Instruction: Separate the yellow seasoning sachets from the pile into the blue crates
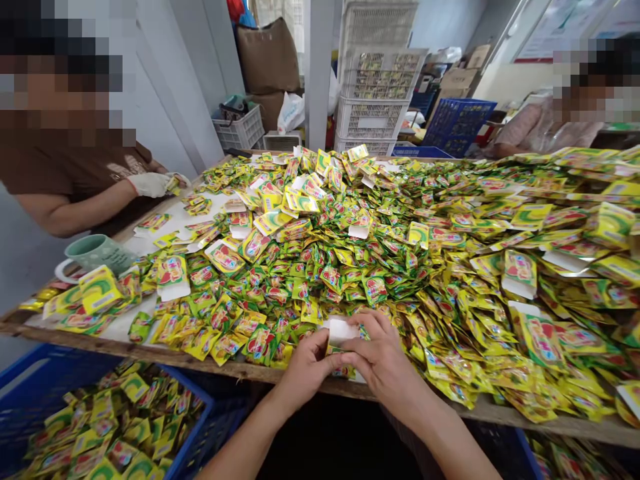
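Note:
My left hand (306, 365) and my right hand (381, 359) meet at the near edge of the wooden table (150, 351). Together they pinch a small carton (341, 331), its white inside flap facing up. Both hands have their fingers closed round it. A deep heap of small yellow-green sachets (350, 267) covers the table right in front of my hands. Flat and half-folded cartons (171, 275) of the same print lie scattered among them.
A blue crate (30, 393) under the table at left holds filled cartons. A green mug (95, 253) stands at the table's left end. A gloved person (150, 185) works at left, another person sits far right. White crates (373, 100) are stacked behind.

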A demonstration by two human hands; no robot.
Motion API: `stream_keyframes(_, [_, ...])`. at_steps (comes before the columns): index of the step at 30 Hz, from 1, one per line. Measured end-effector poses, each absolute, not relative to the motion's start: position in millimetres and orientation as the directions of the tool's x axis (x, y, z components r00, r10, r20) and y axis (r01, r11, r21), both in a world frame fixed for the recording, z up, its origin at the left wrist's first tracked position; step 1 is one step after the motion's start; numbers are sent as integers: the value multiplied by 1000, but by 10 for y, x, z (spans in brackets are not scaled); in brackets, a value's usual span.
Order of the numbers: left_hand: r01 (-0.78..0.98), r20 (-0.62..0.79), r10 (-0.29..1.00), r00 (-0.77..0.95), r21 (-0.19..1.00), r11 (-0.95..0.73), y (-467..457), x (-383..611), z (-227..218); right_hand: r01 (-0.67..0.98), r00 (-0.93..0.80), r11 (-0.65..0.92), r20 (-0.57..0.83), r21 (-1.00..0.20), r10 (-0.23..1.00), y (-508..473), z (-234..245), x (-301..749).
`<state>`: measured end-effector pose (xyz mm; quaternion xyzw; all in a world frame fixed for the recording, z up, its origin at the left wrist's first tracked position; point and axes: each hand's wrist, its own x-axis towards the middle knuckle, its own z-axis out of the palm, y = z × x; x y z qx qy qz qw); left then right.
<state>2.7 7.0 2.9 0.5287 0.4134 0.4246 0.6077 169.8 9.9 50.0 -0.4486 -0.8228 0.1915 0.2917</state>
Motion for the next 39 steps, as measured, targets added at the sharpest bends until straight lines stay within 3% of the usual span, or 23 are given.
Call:
stream_keyframes(3, [-145,-56,952,302,984,104,41,16,44,463,-222,392,324,-795,920,26,377,1760])
stream_keyframes(4, [-168,-70,953,296,978,124,30,6,57,362,-95,291,276,-885,956,-5,324,1767])
stream_keyframes(6, [-222,-125,947,296,955,196,10,-20,100,111,35,42,46,-993,998,-72,230,1747])
stream_keyframes(8, [-295,-196,923,330,908,298,-3,-45,161,-54,-64,-173,-169,-983,983,-128,180,1692])
stream_keyframes(9, [-334,-225,907,355,876,348,-6,-53,194,-65,-123,-218,-209,-974,970,-144,178,1659])
stream_keyframes(12, [-396,-255,884,393,820,413,-1,-54,269,120,-102,-45,-57,-992,993,-131,240,1584])
stream_keyframes(15, [-358,-230,934,272,877,320,19,-42,257,246,-65,138,126,-959,990,-63,313,1579])
stream_keyframes(19, [-175,-137,985,101,973,153,52,-45,142,112,-134,55,40,-992,990,2,303,1607])
stream_keyframes(24, [-89,-12,997,81,996,19,82,-22,97,6,-16,-65,-65,-998,998,29,207,1560])
stream_keyframes(27, [-21,88,992,92,996,-86,111,-21,116,0,17,-38,-38,-999,999,35,178,1550])
stream_keyframes(32, [123,298,940,163,939,-320,129,-84,104,138,-27,130,128,-982,991,-2,170,1616])
stream_keyframes(37, [135,360,887,290,902,-410,78,-123,43,372,-76,396,397,-839,914,-127,68,1644])
stream_keyframes(39, [138,365,872,325,894,-426,61,-114,19,412,-138,456,440,-789,887,-182,41,1664])
